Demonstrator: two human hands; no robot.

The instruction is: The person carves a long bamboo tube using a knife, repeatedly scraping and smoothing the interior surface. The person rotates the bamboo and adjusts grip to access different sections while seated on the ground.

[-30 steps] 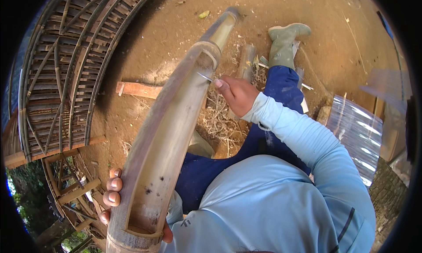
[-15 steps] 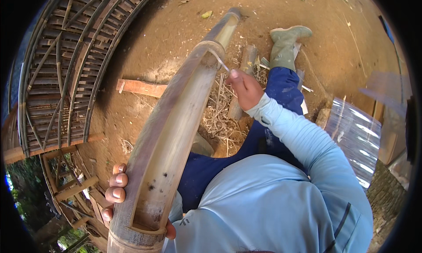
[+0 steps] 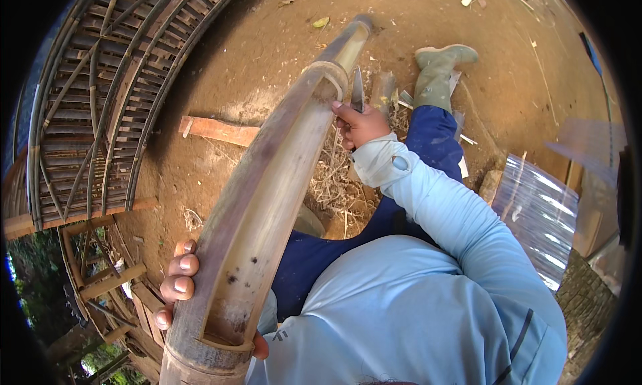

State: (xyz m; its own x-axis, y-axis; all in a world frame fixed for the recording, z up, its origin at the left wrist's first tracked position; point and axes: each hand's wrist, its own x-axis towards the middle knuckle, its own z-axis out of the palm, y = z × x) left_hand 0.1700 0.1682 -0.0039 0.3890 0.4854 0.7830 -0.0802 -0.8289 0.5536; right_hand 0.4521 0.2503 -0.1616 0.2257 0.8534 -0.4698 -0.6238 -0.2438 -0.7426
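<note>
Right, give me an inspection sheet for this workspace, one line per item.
Surface: bare brown dirt ground.
Job's things: long split bamboo half-culm, hollow side up; knife blade beside its upper node.
Clutter: dry shavings, wooden plank, scattered offcuts.
Grippers: left hand grips the culm's near end; right hand holds the knife.
Cables: nothing seen.
Surroundings: curved bamboo lattice frame at left, corrugated sheet at right, green rubber boot on the person's foot.
</note>
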